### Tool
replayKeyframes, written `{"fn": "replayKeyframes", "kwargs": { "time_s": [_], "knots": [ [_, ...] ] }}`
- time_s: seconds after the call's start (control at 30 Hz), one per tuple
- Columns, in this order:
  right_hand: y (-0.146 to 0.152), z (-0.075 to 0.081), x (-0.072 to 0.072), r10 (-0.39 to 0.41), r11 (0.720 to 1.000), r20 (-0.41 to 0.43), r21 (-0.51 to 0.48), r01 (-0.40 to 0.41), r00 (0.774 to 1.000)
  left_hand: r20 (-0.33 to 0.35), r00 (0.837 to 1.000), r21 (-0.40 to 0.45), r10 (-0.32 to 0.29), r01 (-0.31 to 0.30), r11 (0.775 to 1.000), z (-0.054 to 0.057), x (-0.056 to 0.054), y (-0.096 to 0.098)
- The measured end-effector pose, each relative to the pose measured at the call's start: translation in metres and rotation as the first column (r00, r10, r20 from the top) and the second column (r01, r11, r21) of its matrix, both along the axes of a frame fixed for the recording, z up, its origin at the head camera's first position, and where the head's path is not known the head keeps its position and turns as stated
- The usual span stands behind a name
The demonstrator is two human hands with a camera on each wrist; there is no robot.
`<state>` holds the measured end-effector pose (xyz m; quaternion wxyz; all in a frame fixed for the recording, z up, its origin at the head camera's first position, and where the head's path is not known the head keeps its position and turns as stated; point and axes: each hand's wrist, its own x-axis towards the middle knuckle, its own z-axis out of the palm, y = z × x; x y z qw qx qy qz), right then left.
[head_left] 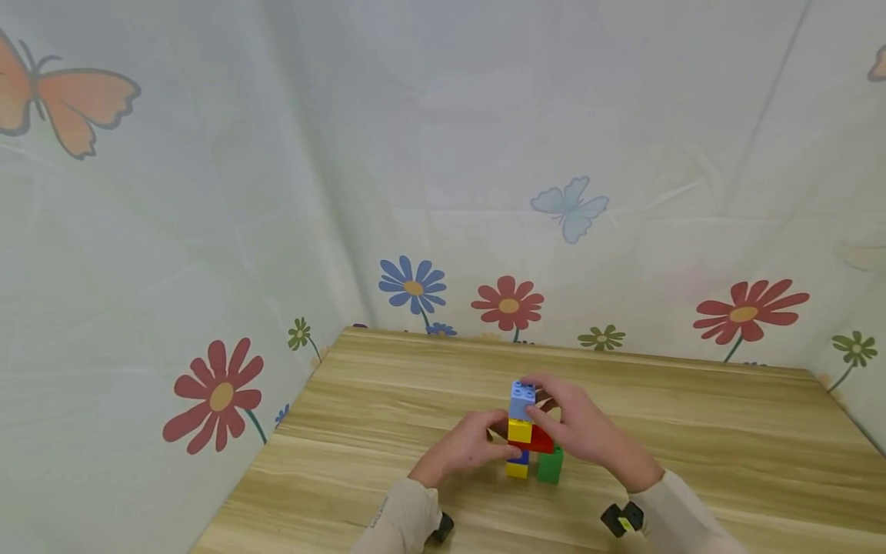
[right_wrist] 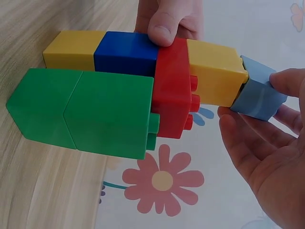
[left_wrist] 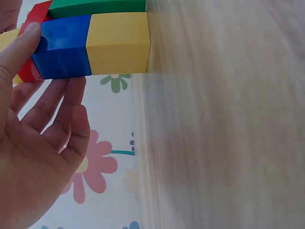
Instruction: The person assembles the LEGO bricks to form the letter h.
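On the wooden table stands a toy brick structure. One column has a yellow brick at the bottom, a blue brick above it, then a long red brick and an upper yellow brick. Beside that column, two stacked green bricks reach up under the red brick's other end. My right hand pinches a light blue brick at the top, which sits slightly tilted against the upper yellow brick. My left hand grips the column around the blue and red bricks, thumb near their joint.
The wooden table extends around the structure on all sides. Behind it and at the left hangs a pale cloth printed with flowers and butterflies. A small black device is on the right wrist.
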<state>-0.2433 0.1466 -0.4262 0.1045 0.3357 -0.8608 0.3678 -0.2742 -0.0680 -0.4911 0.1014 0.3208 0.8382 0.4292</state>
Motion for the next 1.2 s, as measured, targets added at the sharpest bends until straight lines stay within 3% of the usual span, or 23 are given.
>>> {"fn": "replayKeyframes", "kwargs": {
  "time_s": [1.2],
  "knots": [
    [-0.0090, 0.0015, 0.0090, -0.044, 0.998, -0.117, 0.043, 0.050, 0.992, -0.005, 1.000, 0.003, -0.001, 0.001, 1.000, -0.0011, -0.0020, 0.0014]
  ]
}}
